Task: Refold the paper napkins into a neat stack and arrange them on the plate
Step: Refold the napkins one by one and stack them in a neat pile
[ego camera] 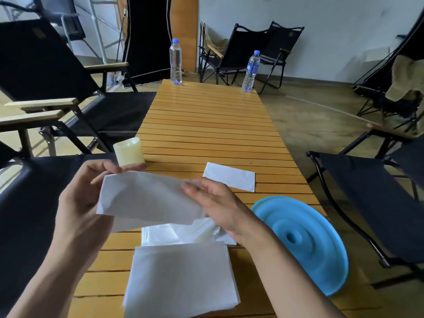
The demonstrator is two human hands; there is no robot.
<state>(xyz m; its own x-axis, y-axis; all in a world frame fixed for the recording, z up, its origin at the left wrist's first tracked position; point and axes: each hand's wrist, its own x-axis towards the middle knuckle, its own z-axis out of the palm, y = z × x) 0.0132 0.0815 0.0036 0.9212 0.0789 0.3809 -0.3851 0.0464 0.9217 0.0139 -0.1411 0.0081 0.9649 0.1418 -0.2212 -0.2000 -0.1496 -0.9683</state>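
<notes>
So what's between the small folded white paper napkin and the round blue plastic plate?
Only bare wooden table slats, head view; folded napkin and blue plate lie apart.

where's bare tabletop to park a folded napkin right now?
Widest bare patch: table slats between the left bottle and right bottle at the far end and the candle and folded napkin. A narrow strip left of the near stack. Crowded: near end, with that stack, loose napkins, blue plate, left hand and right hand on the held napkin.
</notes>
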